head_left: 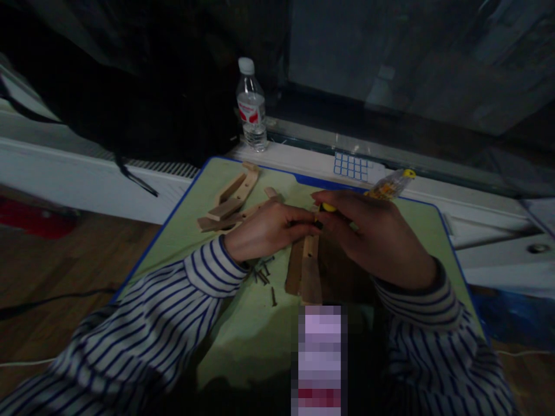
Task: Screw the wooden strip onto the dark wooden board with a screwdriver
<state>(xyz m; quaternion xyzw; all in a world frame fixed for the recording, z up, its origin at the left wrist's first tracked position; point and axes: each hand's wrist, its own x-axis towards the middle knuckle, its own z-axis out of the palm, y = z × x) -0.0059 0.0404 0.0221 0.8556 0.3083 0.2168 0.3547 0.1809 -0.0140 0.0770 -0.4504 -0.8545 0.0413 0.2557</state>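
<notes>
My right hand (375, 234) is closed around what looks like a yellow-and-black screwdriver (328, 207), mostly hidden by the fingers. Facing it, my left hand (271, 228) has thumb and forefinger pinched together; what they grip is too small and dark to make out. Both sets of fingertips meet at the far end of a narrow wooden piece (310, 260) with a hole in it. That piece lies over a brown board (295, 268). Several screws (262, 274) are scattered on the table near my left wrist.
Curved wooden parts (234, 199) are piled at the far left of the green, blue-edged table (243, 341). Behind my right hand is a see-through item (388, 185) with a yellow end. A water bottle (251, 110) and a blue-gridded sheet (350, 166) are on the sill.
</notes>
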